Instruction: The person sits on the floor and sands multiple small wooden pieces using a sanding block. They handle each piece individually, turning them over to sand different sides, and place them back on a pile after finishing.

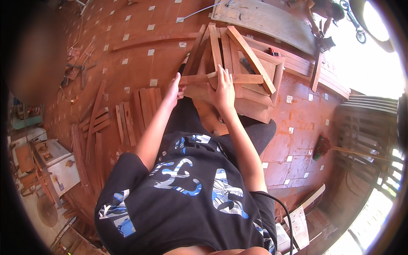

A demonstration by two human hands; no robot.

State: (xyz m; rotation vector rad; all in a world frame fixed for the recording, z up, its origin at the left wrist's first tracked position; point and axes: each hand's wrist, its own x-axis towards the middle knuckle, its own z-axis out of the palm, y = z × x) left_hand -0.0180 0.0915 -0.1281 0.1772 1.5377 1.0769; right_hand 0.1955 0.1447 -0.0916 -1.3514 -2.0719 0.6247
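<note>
A reddish-brown wooden strip (250, 79) lies crosswise over a stack of wooden pieces in front of my body. At its left end my left hand (173, 90) is closed around it, fingers curled beneath. My right hand (222, 91) rests across its middle, thumb on the near side and fingers reaching over the far side. A small tan piece (212, 75) shows beside the right fingers; its kind is unclear. Beyond the strip, several narrow wooden bars (216, 49) point away from me, one slanting bar (250, 57) on the right. Under them is a panelled wooden piece (265, 70).
Wooden slats (146, 106) lie on the tiled floor to the left. A small red object (273, 52) sits on long boards (310, 70) at the far right. Another person (321, 17) bends over wood there. A broom (322, 146) lies right; a black cable (289, 216) passes my right arm.
</note>
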